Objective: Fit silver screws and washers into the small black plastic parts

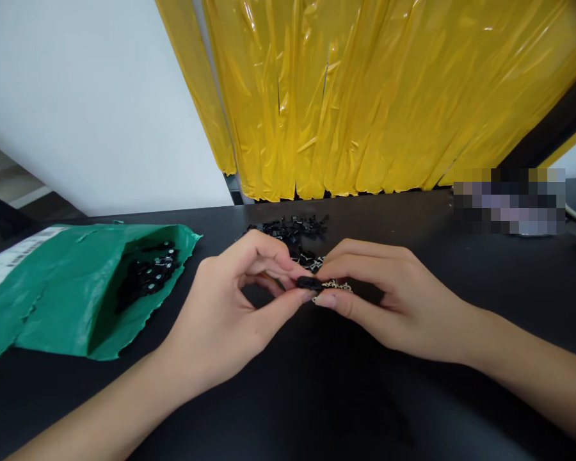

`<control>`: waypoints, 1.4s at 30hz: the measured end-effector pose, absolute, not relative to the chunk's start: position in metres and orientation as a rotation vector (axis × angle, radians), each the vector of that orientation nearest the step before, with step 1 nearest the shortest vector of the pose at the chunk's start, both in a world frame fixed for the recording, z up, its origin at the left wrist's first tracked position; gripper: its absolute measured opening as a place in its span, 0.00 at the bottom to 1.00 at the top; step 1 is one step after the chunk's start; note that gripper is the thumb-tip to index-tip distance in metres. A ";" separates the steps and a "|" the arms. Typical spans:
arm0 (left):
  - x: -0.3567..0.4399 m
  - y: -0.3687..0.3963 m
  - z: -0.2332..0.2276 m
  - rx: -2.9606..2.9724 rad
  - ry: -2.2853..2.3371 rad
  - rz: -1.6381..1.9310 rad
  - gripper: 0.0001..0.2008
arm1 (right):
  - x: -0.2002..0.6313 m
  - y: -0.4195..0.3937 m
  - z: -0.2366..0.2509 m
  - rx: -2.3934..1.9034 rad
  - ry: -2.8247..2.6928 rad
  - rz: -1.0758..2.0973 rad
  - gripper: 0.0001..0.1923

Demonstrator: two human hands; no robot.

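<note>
We see both forearms coming in from the near edge of the black table (461,243), angled toward each other so the hands meet near its middle. The left hand (230,314) lies palm inward with the wrist low, its thumb and forefinger narrowed to a pinch on a small black part (310,282). The right hand (393,294) faces it, fingers stretched leftward and closed together, its fingertips touching the same black part from the other side, with a short bit of pale metal chain (336,285) showing just against them. So the part is held between the two hands, just above the table surface, neither hand open.

Just behind the hands, toward the far edge, we see a loose pile of small black parts (292,230) lying on the table. Toward the left edge lies a torn green bag (67,288), its mouth turned toward the hands, with more black parts (148,272) inside. Yellow plastic sheeting (388,96) hangs behind the far edge, beside a white wall (100,96).
</note>
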State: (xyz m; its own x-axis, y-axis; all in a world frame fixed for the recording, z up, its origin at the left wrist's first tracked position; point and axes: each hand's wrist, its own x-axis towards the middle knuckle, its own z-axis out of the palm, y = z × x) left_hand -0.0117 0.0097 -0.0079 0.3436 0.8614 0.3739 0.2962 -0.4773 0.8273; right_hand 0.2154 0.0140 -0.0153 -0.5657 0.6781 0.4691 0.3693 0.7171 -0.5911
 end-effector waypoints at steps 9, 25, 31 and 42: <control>-0.006 0.013 -0.007 1.656 1.034 1.138 0.11 | 0.210 0.014 -0.018 -0.768 -2.087 0.741 0.11; 0.000 0.018 -0.014 1.366 1.070 1.496 0.06 | 0.192 0.012 -0.024 -1.292 -2.077 0.527 0.05; -0.007 0.025 -0.011 1.360 1.120 1.407 0.10 | 0.193 0.013 -0.034 -1.398 -2.265 0.395 0.03; -0.004 0.023 -0.008 1.333 1.231 1.213 0.13 | 0.190 0.011 -0.033 -1.377 -2.355 0.386 0.08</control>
